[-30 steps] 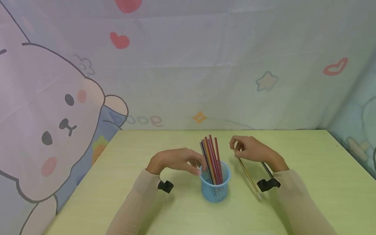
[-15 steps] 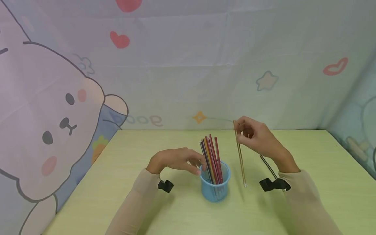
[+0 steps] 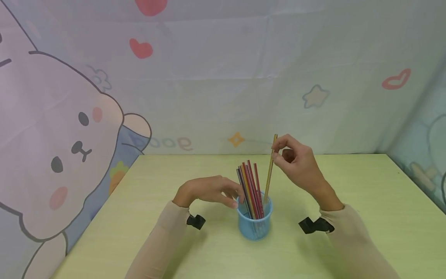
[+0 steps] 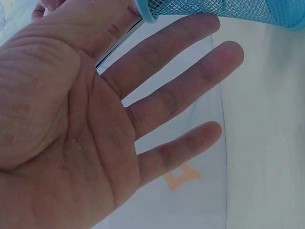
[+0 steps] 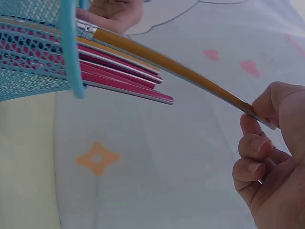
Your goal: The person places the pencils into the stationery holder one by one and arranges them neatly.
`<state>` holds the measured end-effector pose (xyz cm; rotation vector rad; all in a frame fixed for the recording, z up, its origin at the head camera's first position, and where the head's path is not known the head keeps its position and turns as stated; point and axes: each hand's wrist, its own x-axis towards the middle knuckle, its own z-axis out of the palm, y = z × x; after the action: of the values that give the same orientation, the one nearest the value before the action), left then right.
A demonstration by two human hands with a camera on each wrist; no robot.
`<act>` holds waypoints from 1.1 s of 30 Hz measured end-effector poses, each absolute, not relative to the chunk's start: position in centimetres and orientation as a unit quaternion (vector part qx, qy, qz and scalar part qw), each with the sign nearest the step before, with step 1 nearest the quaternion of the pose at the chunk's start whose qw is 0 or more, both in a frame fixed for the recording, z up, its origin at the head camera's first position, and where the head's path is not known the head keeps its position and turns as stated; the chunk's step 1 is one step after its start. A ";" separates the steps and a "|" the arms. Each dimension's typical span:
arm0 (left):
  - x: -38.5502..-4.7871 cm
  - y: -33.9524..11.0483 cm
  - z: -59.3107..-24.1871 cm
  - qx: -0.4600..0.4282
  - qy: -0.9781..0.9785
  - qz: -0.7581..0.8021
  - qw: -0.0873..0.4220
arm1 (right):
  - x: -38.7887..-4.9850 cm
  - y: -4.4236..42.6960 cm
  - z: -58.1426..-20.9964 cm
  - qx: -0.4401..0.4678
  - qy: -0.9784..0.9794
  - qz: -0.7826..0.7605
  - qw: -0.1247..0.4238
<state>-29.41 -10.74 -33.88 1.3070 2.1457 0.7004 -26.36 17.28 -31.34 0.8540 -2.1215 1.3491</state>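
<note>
A blue mesh pencil cup (image 3: 254, 229) stands upright on the table, holding several pencils (image 3: 251, 190), mostly red, with dark and yellow ones among them. My left hand (image 3: 212, 190) pinches the cup's left rim between thumb and index finger; its other fingers extend beside the cup in the left wrist view. Up and to the right, my right hand (image 3: 296, 164) pinches a yellow pencil (image 5: 176, 69) near its top end. That pencil slants down into the cup, and its silver-banded end (image 5: 86, 29) is at the rim in the right wrist view.
The pale yellow-green table (image 3: 376, 201) spreads around the cup. A printed cloth backdrop (image 3: 223, 85) hangs behind it. Each sleeve carries a black wrist mount (image 3: 316, 225).
My right hand has lifted the yellow pencil off the table, swung it upright and brought it left into the cup. The left hand stays put. A dark pencil on the table is now hidden.
</note>
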 end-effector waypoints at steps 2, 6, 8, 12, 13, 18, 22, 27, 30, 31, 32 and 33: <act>-29.4 -10.7 -33.9 0.486 0.791 0.262 0.263 | -26.7 16.8 -31.9 0.329 -0.787 0.463 0.239; -29.6 -10.7 -34.0 0.494 0.785 0.267 0.261 | -27.2 15.7 -33.1 0.361 -0.807 0.406 0.232; -29.7 -10.7 -34.1 0.498 0.783 0.268 0.259 | -27.4 15.3 -33.6 0.368 -0.816 0.384 0.226; -29.8 -10.6 -34.2 0.501 0.780 0.271 0.258 | -27.5 14.8 -34.4 0.368 -0.837 0.353 0.199; -29.8 -10.6 -34.2 0.501 0.779 0.272 0.259 | -27.5 14.7 -34.5 0.367 -0.841 0.349 0.192; -29.9 -10.4 -34.3 0.497 0.780 0.274 0.264 | -27.5 15.0 -34.2 0.367 -0.859 0.330 0.136; -29.8 -10.4 -34.3 0.492 0.783 0.272 0.266 | -27.6 15.8 -33.9 0.373 -0.861 0.335 0.087; -29.7 -10.4 -34.2 0.494 0.783 0.271 0.265 | -28.0 16.9 -33.5 0.380 -0.855 0.343 0.086; -29.7 -10.4 -34.1 0.495 0.783 0.269 0.263 | -28.3 17.8 -33.2 0.378 -0.852 0.348 0.103; -29.6 -10.4 -34.1 0.495 0.784 0.268 0.262 | -28.4 18.2 -33.1 0.373 -0.853 0.350 0.104; -29.6 -10.4 -34.1 0.494 0.785 0.267 0.262 | -28.5 18.6 -33.1 0.366 -0.855 0.352 0.107; -29.6 -10.4 -34.1 0.493 0.786 0.265 0.262 | -28.6 19.1 -33.0 0.359 -0.859 0.350 0.107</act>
<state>-29.63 -10.41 -34.11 1.3343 2.1274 0.7172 -28.58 19.08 -33.04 1.0557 -2.5279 1.0312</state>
